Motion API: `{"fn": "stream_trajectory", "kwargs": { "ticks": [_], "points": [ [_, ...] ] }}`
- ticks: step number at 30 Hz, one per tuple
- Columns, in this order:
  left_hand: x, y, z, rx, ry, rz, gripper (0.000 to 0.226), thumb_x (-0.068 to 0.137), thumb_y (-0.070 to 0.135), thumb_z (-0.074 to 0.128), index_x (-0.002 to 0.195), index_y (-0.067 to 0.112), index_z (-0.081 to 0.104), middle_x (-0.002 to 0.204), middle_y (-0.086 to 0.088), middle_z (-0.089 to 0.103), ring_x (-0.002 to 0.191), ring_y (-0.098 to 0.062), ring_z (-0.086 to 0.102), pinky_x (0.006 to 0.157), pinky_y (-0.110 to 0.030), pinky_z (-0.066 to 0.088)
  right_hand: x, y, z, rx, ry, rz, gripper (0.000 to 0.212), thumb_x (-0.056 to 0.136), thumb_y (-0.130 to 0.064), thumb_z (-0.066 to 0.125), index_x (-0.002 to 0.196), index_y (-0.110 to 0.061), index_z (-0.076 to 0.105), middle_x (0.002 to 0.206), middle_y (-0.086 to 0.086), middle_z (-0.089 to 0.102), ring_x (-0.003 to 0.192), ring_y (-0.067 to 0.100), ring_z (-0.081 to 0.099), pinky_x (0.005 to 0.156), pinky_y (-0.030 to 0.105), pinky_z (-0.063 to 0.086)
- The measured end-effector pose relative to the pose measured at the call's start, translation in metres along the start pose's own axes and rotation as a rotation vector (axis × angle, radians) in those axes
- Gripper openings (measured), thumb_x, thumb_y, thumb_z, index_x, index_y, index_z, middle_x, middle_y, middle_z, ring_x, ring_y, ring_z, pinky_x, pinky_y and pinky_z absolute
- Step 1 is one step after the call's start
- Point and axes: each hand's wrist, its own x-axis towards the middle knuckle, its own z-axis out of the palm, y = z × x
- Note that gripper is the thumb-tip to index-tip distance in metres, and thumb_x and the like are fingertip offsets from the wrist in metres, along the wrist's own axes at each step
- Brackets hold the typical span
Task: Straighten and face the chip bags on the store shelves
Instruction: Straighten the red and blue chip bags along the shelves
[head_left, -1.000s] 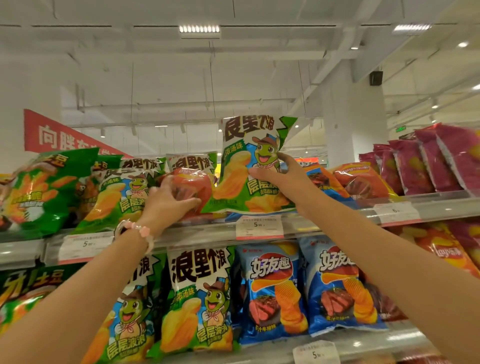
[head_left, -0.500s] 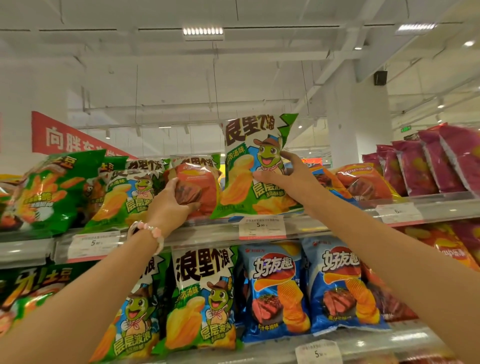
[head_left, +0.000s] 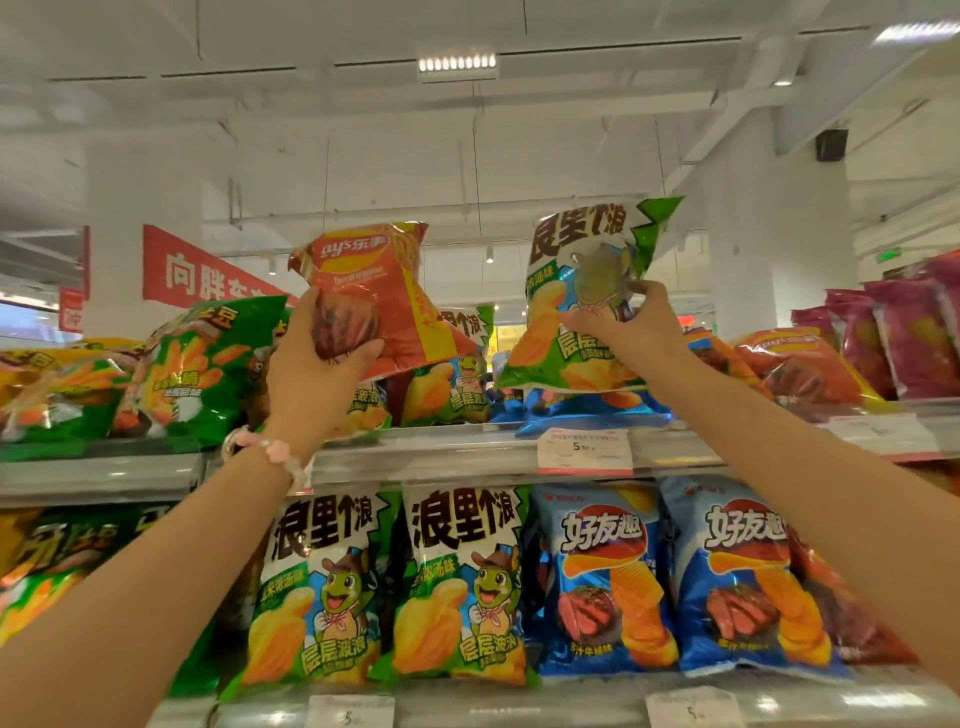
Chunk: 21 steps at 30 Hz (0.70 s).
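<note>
Lifted clear of the top shelf (head_left: 467, 457) now, the orange bag (head_left: 374, 296) is held in the left hand (head_left: 311, 374); the green bag (head_left: 582, 312) is pinched upright by the right hand (head_left: 631, 332), so a swap seems underway.

A single head-worn wide-angle view faces the shelves (head_left: 467, 452) head-on from close by, tilted upward enough that the ceiling fills the top; both forearms reach in from below.
</note>
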Motion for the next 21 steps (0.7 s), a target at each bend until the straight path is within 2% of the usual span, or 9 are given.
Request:
{"fn": "stream_trajectory", "kwargs": {
  "ticks": [3,5,8,10,13,17,19,21],
  "points": [
    [-0.004,0.002,-0.01,-0.055,0.009,-0.004,0.082,0.076,0.028,0.079,0.145,0.026,0.035,0.121,0.017,0.047,0.109,-0.002,0.046,0.082,-0.007,0.034,0.005,-0.001,0.031,0.028,-0.06,0.027,0.094,0.064,-0.048,0.082,0.138,-0.017,0.034,0.132,0.003,0.05,0.116,0.019,0.052,0.095,0.033,0.047],
    [-0.006,0.005,-0.014,-0.07,-0.003,0.003,0.081,0.076,0.026,0.078,0.144,0.026,0.035,0.116,0.02,0.045,0.107,-0.002,0.047,0.075,-0.004,0.032,0.007,-0.002,0.053,-0.001,-0.121,0.014,0.092,0.063,-0.053,0.081,0.135,-0.016,0.038,0.121,0.0,0.052,0.109,0.017,0.052,0.091,0.032,0.047],
    [-0.008,0.009,-0.016,-0.086,-0.028,0.017,0.078,0.077,0.025,0.078,0.143,0.027,0.036,0.111,0.025,0.047,0.104,-0.001,0.05,0.078,-0.008,0.036,0.009,0.002,0.081,-0.102,-0.202,-0.034,0.078,0.064,-0.056,0.077,0.124,-0.017,0.046,0.105,-0.004,0.048,0.098,0.015,0.049,0.082,0.03,0.043],
    [-0.009,0.011,-0.016,-0.082,-0.041,0.025,0.079,0.077,0.026,0.078,0.143,0.028,0.036,0.112,0.025,0.048,0.106,-0.003,0.051,0.086,-0.016,0.041,0.008,0.007,0.095,-0.105,-0.209,-0.045,0.066,0.068,-0.055,0.076,0.117,-0.019,0.049,0.101,-0.004,0.049,0.095,0.014,0.049,0.079,0.029,0.041],
    [-0.01,0.012,-0.015,-0.075,-0.068,0.022,0.079,0.076,0.028,0.078,0.143,0.027,0.036,0.127,0.009,0.053,0.115,-0.011,0.053,0.096,-0.031,0.045,0.007,0.014,0.107,-0.149,-0.285,-0.037,0.067,0.074,-0.05,0.073,0.125,-0.014,0.049,0.104,-0.001,0.053,0.093,0.015,0.051,0.077,0.029,0.041],
    [-0.013,0.01,-0.011,-0.071,-0.099,0.058,0.079,0.076,0.027,0.079,0.143,0.026,0.037,0.129,0.006,0.055,0.115,-0.01,0.054,0.094,-0.025,0.044,0.003,0.019,0.113,-0.249,-0.435,0.097,0.06,0.081,-0.054,0.063,0.119,-0.009,0.053,0.109,0.007,0.061,0.096,0.02,0.056,0.079,0.031,0.047],
    [-0.015,0.01,-0.009,-0.081,-0.115,0.064,0.08,0.076,0.027,0.079,0.143,0.026,0.037,0.126,0.01,0.054,0.114,-0.009,0.054,0.09,-0.019,0.043,0.001,0.019,0.111,-0.331,-0.507,0.138,0.059,0.086,-0.056,0.055,0.116,-0.005,0.056,0.1,0.008,0.06,0.089,0.019,0.055,0.074,0.03,0.044],
    [-0.018,0.011,-0.005,-0.087,-0.132,0.061,0.08,0.076,0.027,0.079,0.144,0.027,0.036,0.124,0.012,0.053,0.113,-0.008,0.054,0.092,-0.021,0.043,0.001,0.017,0.108,-0.339,-0.541,0.152,0.047,0.092,-0.046,0.051,0.113,-0.005,0.058,0.101,0.011,0.059,0.086,0.019,0.052,0.071,0.028,0.04]
  ]
}}
